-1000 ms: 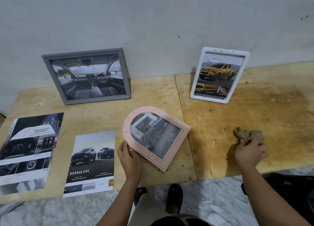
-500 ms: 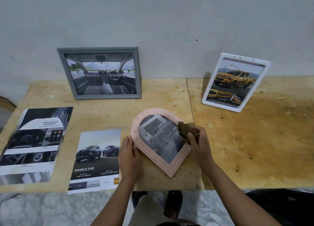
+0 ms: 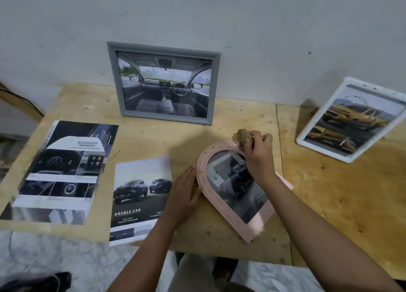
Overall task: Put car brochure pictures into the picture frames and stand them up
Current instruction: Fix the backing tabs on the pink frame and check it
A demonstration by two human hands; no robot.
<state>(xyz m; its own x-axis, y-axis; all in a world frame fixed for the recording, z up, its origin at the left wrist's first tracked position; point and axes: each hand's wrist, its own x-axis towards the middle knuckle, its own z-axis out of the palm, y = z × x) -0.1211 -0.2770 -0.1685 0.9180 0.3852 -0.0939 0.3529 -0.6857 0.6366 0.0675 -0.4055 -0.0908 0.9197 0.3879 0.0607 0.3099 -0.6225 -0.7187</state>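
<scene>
So, L to R: two loose brochure pgs lie flat on the desk, the Advanced page and, just beside it, the Double Cab page. At the back the grey frame stands vs. the wall w/ a cabin shot inside: done. The left hand lies flat, grip holding nothing, pressing the left edge of the pink arched frame. That one lies face up near the desk's front edge, dark pickup pic already in (rim looks speckled). The right hand has its grip pinched on a brown cloth at the arch top. Far right, the white frame stands tilted w/ a yellow truck: done. Left to do, I'd judge: finish wiping, stand the pink one up.
</scene>
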